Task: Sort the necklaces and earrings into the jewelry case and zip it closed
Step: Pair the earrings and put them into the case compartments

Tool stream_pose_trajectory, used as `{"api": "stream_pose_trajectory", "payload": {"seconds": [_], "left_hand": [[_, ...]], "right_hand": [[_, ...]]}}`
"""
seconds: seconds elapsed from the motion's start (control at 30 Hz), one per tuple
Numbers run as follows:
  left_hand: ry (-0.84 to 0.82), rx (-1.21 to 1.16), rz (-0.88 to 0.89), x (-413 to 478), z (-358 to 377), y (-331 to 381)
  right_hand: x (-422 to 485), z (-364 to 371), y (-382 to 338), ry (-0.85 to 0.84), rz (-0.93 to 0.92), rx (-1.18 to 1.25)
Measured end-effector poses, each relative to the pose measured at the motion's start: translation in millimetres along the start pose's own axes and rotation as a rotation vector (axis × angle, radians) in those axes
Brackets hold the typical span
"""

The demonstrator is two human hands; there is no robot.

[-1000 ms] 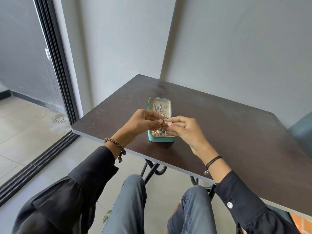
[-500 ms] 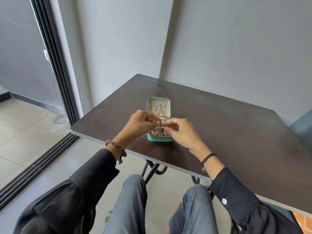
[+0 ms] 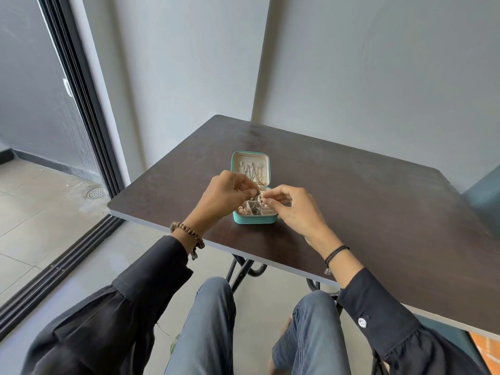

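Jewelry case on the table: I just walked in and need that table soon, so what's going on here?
A seated person is working over the open teal jewelry case on the dark table. The left hand and the right hand both pinch a small piece of jewelry just above it; it is too small to identify. Chains hang in the raised lid, and the compartments hold more pieces. The case is not yet zipped.

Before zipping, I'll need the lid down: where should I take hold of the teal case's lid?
Likely the lid by its free top rim, pinched from the far side: it stands open, hinged to the base at the back, necklaces hanging inside.
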State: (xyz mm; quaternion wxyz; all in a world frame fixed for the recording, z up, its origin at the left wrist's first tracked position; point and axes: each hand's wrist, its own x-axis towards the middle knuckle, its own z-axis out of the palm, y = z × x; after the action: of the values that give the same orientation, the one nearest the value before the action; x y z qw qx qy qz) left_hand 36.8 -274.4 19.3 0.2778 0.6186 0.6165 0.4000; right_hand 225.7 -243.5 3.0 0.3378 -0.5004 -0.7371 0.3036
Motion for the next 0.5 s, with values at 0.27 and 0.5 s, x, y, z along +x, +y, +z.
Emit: {"api": "stream_pose_trajectory", "payload": {"seconds": [0.27, 0.5], "left_hand": [[-0.008, 0.137, 0.008, 2.5, 1.8, -6.3], [-0.016, 0.363, 0.011, 5.7, 6.9, -9.5]], "right_hand": [[0.3, -1.5, -0.3, -0.015, 0.002, 0.02], [-0.5, -2.9, 0.7, -0.018, -0.003, 0.011]]}}
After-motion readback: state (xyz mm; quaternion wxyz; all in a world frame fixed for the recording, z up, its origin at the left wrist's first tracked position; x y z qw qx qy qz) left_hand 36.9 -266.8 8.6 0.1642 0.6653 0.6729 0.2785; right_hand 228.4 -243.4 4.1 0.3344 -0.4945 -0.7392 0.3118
